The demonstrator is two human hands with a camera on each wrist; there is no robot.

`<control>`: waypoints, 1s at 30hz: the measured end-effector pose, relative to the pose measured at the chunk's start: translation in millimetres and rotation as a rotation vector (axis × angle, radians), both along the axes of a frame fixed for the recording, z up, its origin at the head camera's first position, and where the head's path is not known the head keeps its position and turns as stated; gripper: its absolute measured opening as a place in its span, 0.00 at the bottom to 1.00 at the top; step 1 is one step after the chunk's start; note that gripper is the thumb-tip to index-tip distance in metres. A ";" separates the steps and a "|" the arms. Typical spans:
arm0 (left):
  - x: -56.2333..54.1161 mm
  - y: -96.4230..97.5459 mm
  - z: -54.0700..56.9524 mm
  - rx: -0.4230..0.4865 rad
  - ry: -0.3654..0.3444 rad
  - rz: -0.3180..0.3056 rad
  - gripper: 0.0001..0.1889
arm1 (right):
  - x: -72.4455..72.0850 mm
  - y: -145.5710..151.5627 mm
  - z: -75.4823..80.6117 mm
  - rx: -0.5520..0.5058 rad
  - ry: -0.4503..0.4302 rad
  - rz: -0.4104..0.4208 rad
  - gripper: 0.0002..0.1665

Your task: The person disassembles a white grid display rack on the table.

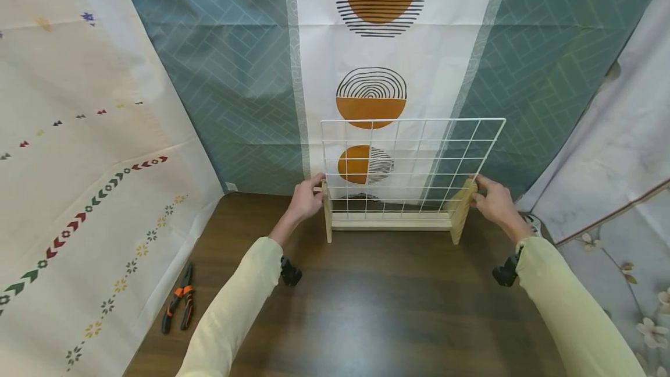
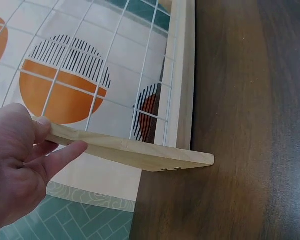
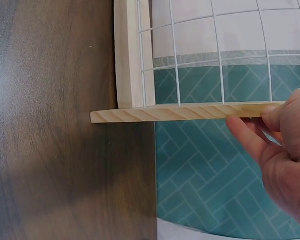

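A rack with a white wire grid stands on the dark wood-look surface, its grid rising between two pale wooden side pieces. A pale wooden crossbar joins them low down. My left hand holds the upper end of the left side piece, thumb at its edge and a finger stretched along its outer face. On the other side, my right hand pinches the upper part of the right side piece, with fingertips against its outer side. Two small metal fasteners show near the left piece's lower end.
Pliers with black and orange handles lie at the left, close to a patterned white cloth. Behind the rack hangs a teal and white cloth with orange circles. A floral cloth borders the right side.
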State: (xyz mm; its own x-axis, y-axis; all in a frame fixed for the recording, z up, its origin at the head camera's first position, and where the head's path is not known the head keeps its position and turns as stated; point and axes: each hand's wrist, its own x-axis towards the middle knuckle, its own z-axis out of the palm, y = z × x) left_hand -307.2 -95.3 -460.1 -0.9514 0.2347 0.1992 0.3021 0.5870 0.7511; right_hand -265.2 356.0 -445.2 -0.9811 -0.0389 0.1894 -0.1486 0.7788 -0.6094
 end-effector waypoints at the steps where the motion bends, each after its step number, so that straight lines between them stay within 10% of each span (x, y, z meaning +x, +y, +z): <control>1: 1.4 -0.4 -0.1 -0.002 0.009 0.000 0.22 | 0.2 -0.3 0.0 0.003 -0.003 -0.001 0.28; 30: 37.1 -18.3 -7.1 0.086 0.043 0.018 0.26 | 14.6 -12.9 0.1 -0.005 0.019 0.079 0.27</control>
